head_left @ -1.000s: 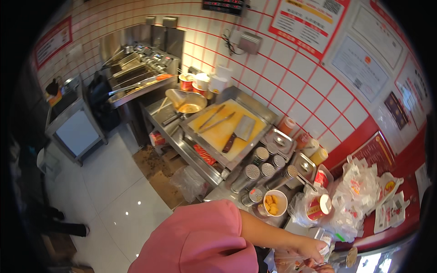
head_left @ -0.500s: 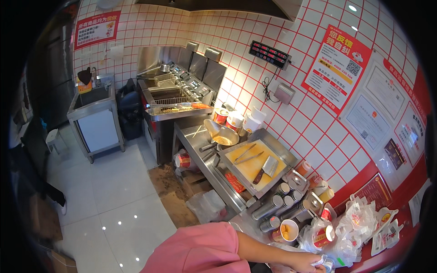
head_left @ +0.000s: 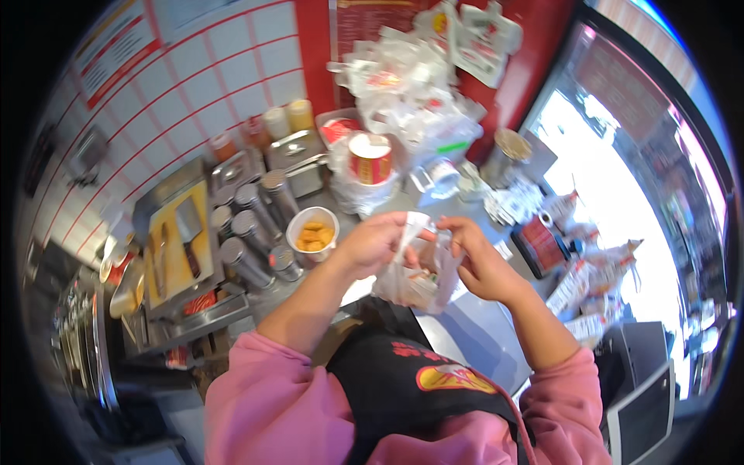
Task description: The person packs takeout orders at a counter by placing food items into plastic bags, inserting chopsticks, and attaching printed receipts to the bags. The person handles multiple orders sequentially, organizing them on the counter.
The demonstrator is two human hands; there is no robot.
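Note:
A thin white plastic bag (head_left: 408, 286) hangs between my two hands over the front of the counter. My left hand (head_left: 373, 246) is closed on the bag's left upper edge. On the other side, my right hand (head_left: 482, 265) pinches the right upper edge. The bag's mouth lies between them, and its contents are blurred. Just left of my left hand stands a white paper tub (head_left: 289, 231) with golden fried pieces (head_left: 315, 237) in it. Behind my hands, a red and white paper bucket (head_left: 370, 161) sits in crumpled clear plastic.
Several metal shakers (head_left: 249, 229) stand to the left, beside a yellow cutting board (head_left: 159, 267) with a cleaver (head_left: 188, 221) and tongs. A heap of white plastic bags (head_left: 411, 85) lies at the back. Packaged bags (head_left: 597, 279) and a dark red box (head_left: 540, 244) are at the right.
The view has swung right, away from the fryers. One hand was reaching beside the bag heap; now both hands hold a plastic bag in front of me.

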